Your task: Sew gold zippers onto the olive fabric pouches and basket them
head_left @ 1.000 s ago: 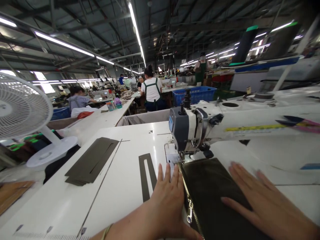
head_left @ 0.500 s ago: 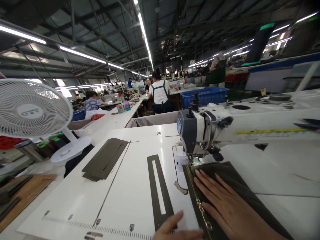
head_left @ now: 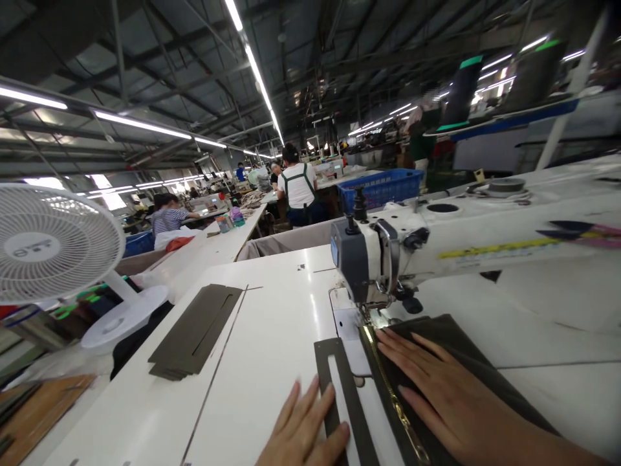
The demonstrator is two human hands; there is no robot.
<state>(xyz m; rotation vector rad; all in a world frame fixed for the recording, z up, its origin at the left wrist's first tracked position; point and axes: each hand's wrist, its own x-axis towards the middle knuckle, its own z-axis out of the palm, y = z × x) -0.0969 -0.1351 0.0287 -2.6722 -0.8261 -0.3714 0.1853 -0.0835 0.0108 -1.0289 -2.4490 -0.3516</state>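
My right hand (head_left: 451, 395) lies flat with fingers stretched on a dark olive fabric piece (head_left: 485, 362), just in front of the needle area of a sewing machine (head_left: 363, 259). A gold zipper (head_left: 385, 382) runs along the fabric's left edge, its upper end near the presser foot. My left hand (head_left: 305, 424), fingers apart, touches the left edge of a flat olive strip with a long slot (head_left: 356, 414). That strip lies beside the zipper on the white table (head_left: 262, 349). A stack of similar olive pieces (head_left: 194, 330) rests farther left.
A white fan (head_left: 58, 246) stands at the left. Scissors (head_left: 577, 232) lie on the machine arm. Behind the table are a blue basket (head_left: 383, 188) and a person in a white shirt (head_left: 298, 184). Another person in stripes (head_left: 167, 217) sits farther left.
My left hand has come up onto the slotted strip, which has shifted right, closer to the zipper. My right hand stays on the fabric. The camera view has turned slightly.
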